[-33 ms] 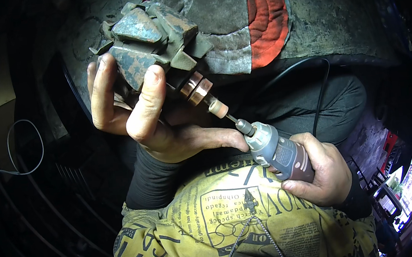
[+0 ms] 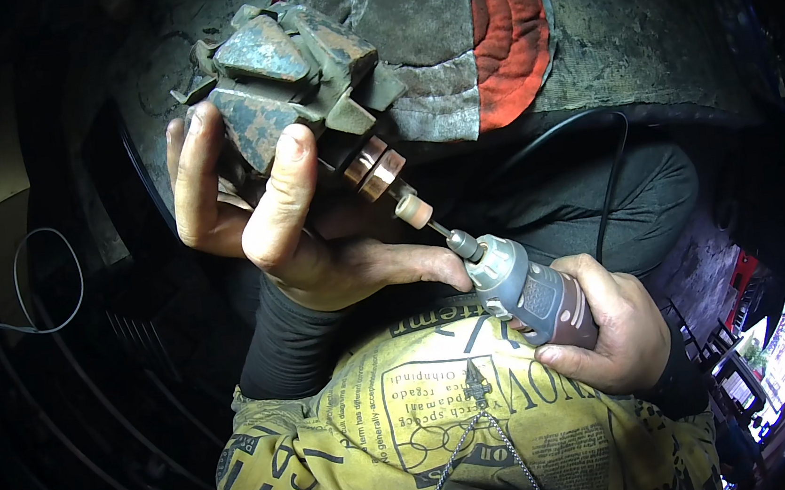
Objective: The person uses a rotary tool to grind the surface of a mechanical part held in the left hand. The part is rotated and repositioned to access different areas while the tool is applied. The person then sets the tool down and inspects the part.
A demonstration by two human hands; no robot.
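The rotor (image 2: 297,84), a chunky metal piece, sits up at the near edge of the mat (image 2: 666,39), its copper rings (image 2: 374,167) angled down toward the wearer. The left hand (image 2: 287,227) spreads its fingers against the rotor's near side, its thumb stretched to the nose of the grinder (image 2: 527,289); whether it bears weight I cannot tell. The right hand (image 2: 613,323) wraps the grinder's body, below and right of the rotor. The small stone (image 2: 414,210) lies at the rotor's shaft end, contact unclear. Good work here likely wants that thumb kept as a brace, light pressure and a steady angle. A red-and-grey pad (image 2: 510,40) lies behind the rotor, a black cord (image 2: 620,171) runs to its right, and a neck chain (image 2: 451,457) hangs below; the chain could snag.
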